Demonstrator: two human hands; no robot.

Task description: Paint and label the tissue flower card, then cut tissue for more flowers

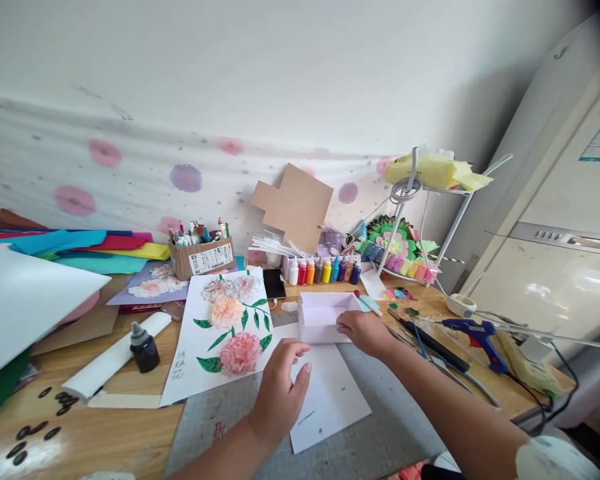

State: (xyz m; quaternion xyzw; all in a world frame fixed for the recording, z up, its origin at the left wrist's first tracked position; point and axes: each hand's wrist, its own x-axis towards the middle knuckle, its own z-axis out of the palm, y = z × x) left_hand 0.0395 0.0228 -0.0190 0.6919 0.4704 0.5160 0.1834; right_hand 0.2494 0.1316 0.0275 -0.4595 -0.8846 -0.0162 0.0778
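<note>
A shallow open-topped white paper box stands at the far end of a white sheet. My right hand is at the box's front right corner, its fingers closed over the rim of the wall. My left hand is over the left part of the sheet, its thumb apart from its bent fingers and nothing between them. Both sheet and box are on a grey cutting mat. Left of them lies a paper picture with pink and orange flowers and green leaves.
Several paint bottles line the back, near a phone and a carton of pens. A blue glue gun, scissors and cords crowd the right. A dark ink bottle, coloured sheets and black pebbles occupy the left.
</note>
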